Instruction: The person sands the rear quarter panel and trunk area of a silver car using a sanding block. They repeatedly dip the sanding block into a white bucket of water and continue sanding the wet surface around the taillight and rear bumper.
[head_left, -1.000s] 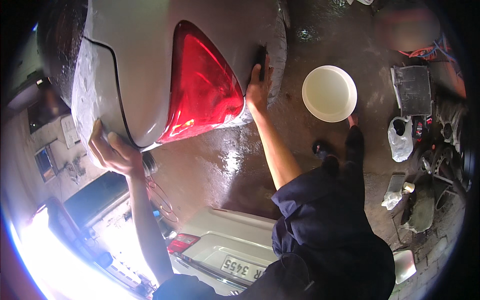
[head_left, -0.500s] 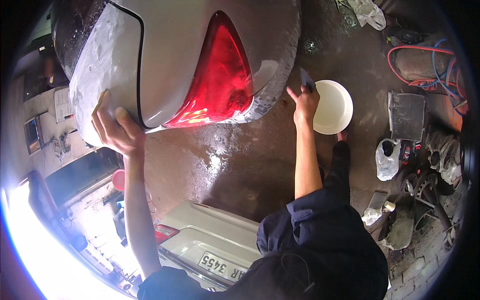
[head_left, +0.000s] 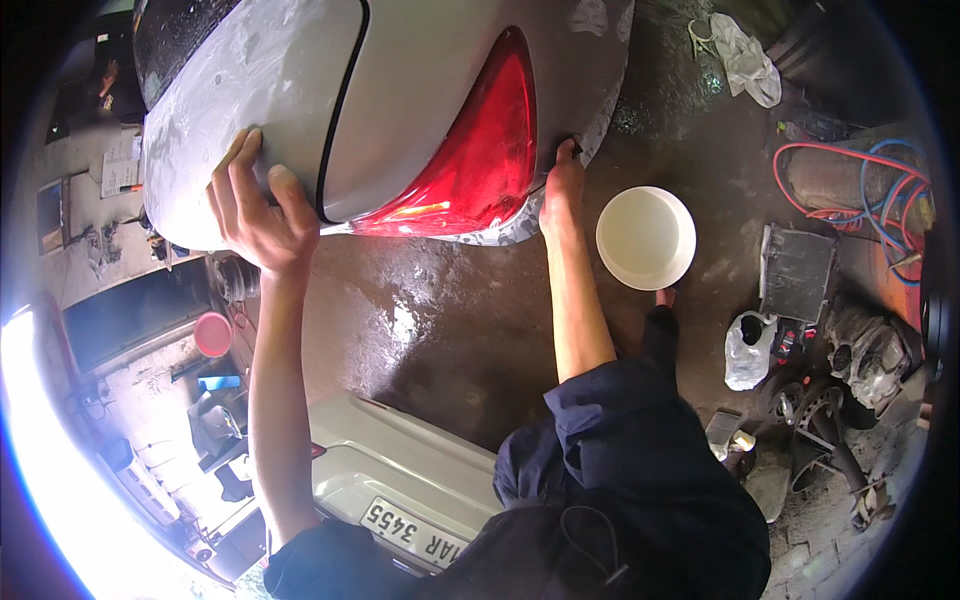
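Note:
My left hand (head_left: 265, 205) rests on the silver-grey trunk lid (head_left: 270, 90), fingers apart, holding nothing. Whitish smears and dull patches cover that panel. Right of it, past a black seam, is the red tail light (head_left: 480, 150). My right hand (head_left: 563, 190) is at the body panel (head_left: 575, 70) just right of the light, its fingers closed. A dark grey sheet (head_left: 577, 145), possibly sandpaper, barely shows at its fingertips; the hand hides most of it. Beside that wrist, a white bucket (head_left: 646, 238) with cloudy liquid stands on the wet floor.
Behind me is a second pale car (head_left: 410, 470). At the right lie red and blue hoses (head_left: 840, 150), a dark flat panel (head_left: 797, 272), a plastic bag (head_left: 750, 352) and metal parts. A pink basin (head_left: 212, 334) is at the left, and a whitish bag (head_left: 745, 60) lies far right.
My right hand has moved from beside the bucket, left and up to the car's body with the dark sheet. The left hand stays on the trunk lid. The whole view has shifted.

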